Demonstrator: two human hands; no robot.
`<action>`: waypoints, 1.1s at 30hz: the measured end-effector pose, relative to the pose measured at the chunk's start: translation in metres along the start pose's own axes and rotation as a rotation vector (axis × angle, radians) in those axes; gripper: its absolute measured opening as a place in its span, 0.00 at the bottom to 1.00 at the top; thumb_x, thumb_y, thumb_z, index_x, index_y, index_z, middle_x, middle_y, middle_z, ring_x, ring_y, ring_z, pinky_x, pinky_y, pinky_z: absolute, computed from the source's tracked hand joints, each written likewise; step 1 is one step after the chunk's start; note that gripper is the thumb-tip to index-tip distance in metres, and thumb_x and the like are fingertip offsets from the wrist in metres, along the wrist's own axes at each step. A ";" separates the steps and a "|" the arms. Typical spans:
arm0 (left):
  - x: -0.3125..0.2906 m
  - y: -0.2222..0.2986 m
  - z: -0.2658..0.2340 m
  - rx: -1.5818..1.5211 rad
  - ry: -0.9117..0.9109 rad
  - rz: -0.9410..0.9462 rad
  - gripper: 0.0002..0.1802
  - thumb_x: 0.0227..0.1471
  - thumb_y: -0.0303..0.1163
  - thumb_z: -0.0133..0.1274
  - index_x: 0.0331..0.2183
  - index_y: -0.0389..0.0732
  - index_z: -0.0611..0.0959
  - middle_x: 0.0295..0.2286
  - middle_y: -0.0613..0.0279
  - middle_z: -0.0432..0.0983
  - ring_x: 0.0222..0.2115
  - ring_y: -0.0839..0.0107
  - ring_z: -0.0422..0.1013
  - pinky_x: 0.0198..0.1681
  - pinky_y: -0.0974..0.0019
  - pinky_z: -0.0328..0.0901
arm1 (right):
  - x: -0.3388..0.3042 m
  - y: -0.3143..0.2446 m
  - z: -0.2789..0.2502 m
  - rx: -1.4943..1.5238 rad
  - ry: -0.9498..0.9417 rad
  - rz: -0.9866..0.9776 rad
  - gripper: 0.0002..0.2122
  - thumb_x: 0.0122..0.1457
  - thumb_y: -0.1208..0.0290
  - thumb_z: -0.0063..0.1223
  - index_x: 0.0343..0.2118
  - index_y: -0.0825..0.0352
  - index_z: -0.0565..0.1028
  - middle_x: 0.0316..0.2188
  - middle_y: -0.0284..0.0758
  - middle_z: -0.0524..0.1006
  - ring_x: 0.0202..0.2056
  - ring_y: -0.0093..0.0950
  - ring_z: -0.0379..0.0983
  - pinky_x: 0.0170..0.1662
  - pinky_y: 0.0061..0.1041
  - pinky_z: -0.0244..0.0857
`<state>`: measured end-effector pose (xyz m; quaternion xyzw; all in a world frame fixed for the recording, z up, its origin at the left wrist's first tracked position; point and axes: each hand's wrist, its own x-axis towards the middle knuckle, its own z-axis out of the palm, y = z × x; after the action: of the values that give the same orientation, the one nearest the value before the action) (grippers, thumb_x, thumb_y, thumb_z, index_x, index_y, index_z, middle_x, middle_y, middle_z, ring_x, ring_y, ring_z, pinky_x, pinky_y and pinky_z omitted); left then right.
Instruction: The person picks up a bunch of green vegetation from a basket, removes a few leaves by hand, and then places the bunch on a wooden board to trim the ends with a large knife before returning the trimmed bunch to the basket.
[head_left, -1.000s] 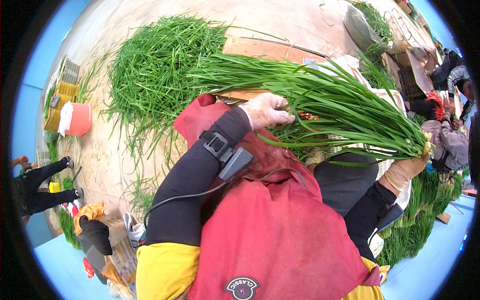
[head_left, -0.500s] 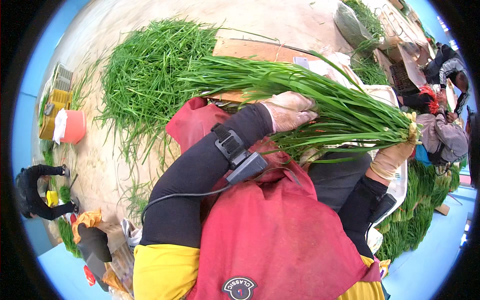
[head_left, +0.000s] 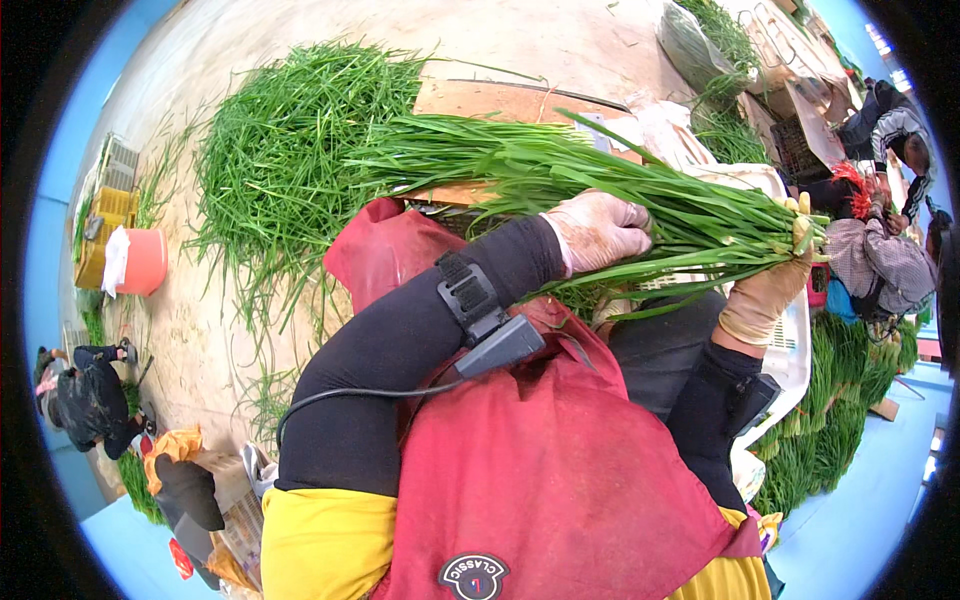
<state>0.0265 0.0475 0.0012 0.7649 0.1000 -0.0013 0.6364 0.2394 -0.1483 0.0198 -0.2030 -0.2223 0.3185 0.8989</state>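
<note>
A long bunch of green chives [head_left: 700, 215] lies across the space in front of me, its pale root ends to the right and its leaf tips to the left. My right hand [head_left: 765, 303], gloved, is closed around the root end, with fingertips showing above the stems. Against the near side of the leaves, my left hand [head_left: 600, 230], in a stained pale glove, has its fingers curled in and seems to pinch some leaves. Beyond the leaf tips, a large loose heap of chives [head_left: 305, 145] covers the floor.
A white crate [head_left: 795, 365] stands beside my right forearm, with bunched chives [head_left: 825, 440] farther right. Behind the bunch lies a wooden board [head_left: 480, 100]. A pink bucket [head_left: 145, 262] is at the left. Other people work at the far right and far left.
My left hand has slid a little rightward along the leaves, toward the root end. My right hand keeps its hold. The person at the far left has changed posture.
</note>
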 end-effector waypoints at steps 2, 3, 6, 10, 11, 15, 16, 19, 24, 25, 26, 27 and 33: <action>-0.001 0.006 0.003 0.159 0.020 0.014 0.21 0.52 0.45 0.53 0.44 0.42 0.83 0.36 0.49 0.81 0.39 0.54 0.76 0.48 0.60 0.67 | -0.003 0.004 0.006 0.077 0.043 0.050 0.23 0.60 0.76 0.50 0.60 0.66 0.67 0.49 0.41 0.78 0.49 0.33 0.75 0.57 0.44 0.67; -0.002 0.008 0.003 0.241 0.035 0.028 0.21 0.52 0.46 0.52 0.43 0.43 0.83 0.35 0.49 0.81 0.39 0.53 0.76 0.47 0.59 0.68 | -0.004 0.005 0.008 0.030 0.040 0.029 0.23 0.60 0.76 0.50 0.60 0.66 0.67 0.48 0.42 0.78 0.49 0.33 0.75 0.57 0.44 0.67; -0.004 0.011 0.004 0.287 0.068 0.107 0.20 0.53 0.48 0.52 0.40 0.45 0.83 0.32 0.51 0.80 0.37 0.52 0.76 0.45 0.57 0.68 | -0.005 0.005 0.005 0.002 0.073 0.034 0.24 0.59 0.75 0.50 0.61 0.65 0.67 0.47 0.42 0.79 0.49 0.35 0.76 0.57 0.44 0.67; -0.006 0.004 -0.004 0.300 0.024 0.177 0.17 0.52 0.44 0.52 0.35 0.41 0.83 0.29 0.49 0.79 0.34 0.53 0.76 0.41 0.56 0.70 | -0.001 -0.009 -0.021 -0.017 0.107 -0.069 0.21 0.56 0.68 0.51 0.53 0.66 0.73 0.47 0.44 0.79 0.46 0.40 0.77 0.55 0.47 0.68; -0.009 -0.001 -0.009 0.301 0.024 0.231 0.17 0.51 0.43 0.53 0.33 0.39 0.83 0.29 0.49 0.79 0.33 0.53 0.76 0.40 0.56 0.70 | 0.000 -0.017 -0.030 -0.081 0.112 -0.099 0.22 0.57 0.68 0.49 0.56 0.65 0.72 0.48 0.43 0.78 0.47 0.40 0.76 0.55 0.47 0.67; -0.039 -0.033 -0.050 0.244 0.071 0.063 0.13 0.52 0.36 0.54 0.34 0.36 0.82 0.24 0.50 0.77 0.28 0.61 0.75 0.35 0.59 0.69 | 0.000 -0.065 -0.070 -0.331 0.297 -0.313 0.20 0.61 0.64 0.43 0.55 0.66 0.72 0.51 0.43 0.76 0.52 0.41 0.73 0.57 0.48 0.65; -0.049 -0.041 -0.065 0.284 0.063 0.002 0.13 0.53 0.35 0.53 0.36 0.35 0.81 0.23 0.52 0.76 0.27 0.66 0.73 0.34 0.61 0.69 | 0.000 -0.077 -0.078 -0.317 0.305 -0.289 0.20 0.62 0.63 0.41 0.54 0.66 0.72 0.52 0.44 0.76 0.53 0.42 0.72 0.58 0.49 0.65; -0.077 -0.055 -0.088 0.132 0.156 -0.121 0.08 0.54 0.27 0.54 0.36 0.36 0.81 0.25 0.73 0.73 0.27 0.82 0.67 0.31 0.74 0.65 | -0.001 -0.105 -0.097 -0.313 0.309 -0.264 0.19 0.62 0.62 0.42 0.51 0.67 0.75 0.50 0.44 0.77 0.50 0.43 0.74 0.56 0.50 0.66; -0.115 -0.044 -0.128 0.189 0.311 -0.174 0.10 0.56 0.35 0.57 0.33 0.37 0.84 0.23 0.69 0.76 0.23 0.80 0.68 0.27 0.73 0.65 | -0.005 -0.123 -0.102 -0.338 0.369 -0.285 0.20 0.59 0.62 0.48 0.50 0.68 0.75 0.49 0.45 0.77 0.49 0.44 0.74 0.55 0.52 0.67; -0.121 -0.042 -0.134 0.088 0.337 -0.224 0.08 0.57 0.33 0.56 0.32 0.38 0.84 0.22 0.71 0.76 0.21 0.82 0.67 0.25 0.75 0.63 | -0.004 -0.122 -0.101 -0.358 0.404 -0.301 0.20 0.59 0.61 0.48 0.50 0.68 0.75 0.49 0.45 0.77 0.49 0.44 0.74 0.55 0.52 0.67; -0.127 -0.040 -0.140 0.009 0.373 -0.232 0.08 0.57 0.32 0.56 0.31 0.38 0.83 0.22 0.70 0.76 0.21 0.83 0.67 0.24 0.76 0.63 | -0.003 -0.123 -0.101 -0.395 0.427 -0.313 0.21 0.59 0.60 0.48 0.50 0.69 0.75 0.49 0.46 0.77 0.49 0.45 0.74 0.55 0.52 0.66; -0.133 -0.038 -0.144 -0.060 0.416 -0.251 0.08 0.58 0.32 0.56 0.31 0.38 0.83 0.22 0.70 0.76 0.20 0.84 0.67 0.23 0.77 0.62 | -0.001 -0.123 -0.101 -0.400 0.474 -0.330 0.21 0.58 0.60 0.48 0.50 0.69 0.75 0.50 0.46 0.76 0.49 0.45 0.74 0.55 0.53 0.66; -0.163 -0.042 -0.174 0.023 0.737 -0.032 0.05 0.50 0.26 0.55 0.31 0.37 0.82 0.22 0.68 0.76 0.20 0.83 0.68 0.23 0.78 0.63 | 0.001 -0.128 -0.113 -0.340 0.408 -0.250 0.21 0.60 0.61 0.44 0.51 0.68 0.74 0.51 0.47 0.76 0.51 0.48 0.73 0.56 0.55 0.65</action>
<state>-0.1615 0.1995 0.0142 0.7194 0.3345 0.2634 0.5489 0.3616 -0.2642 -0.0074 -0.3817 -0.1104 0.1161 0.9103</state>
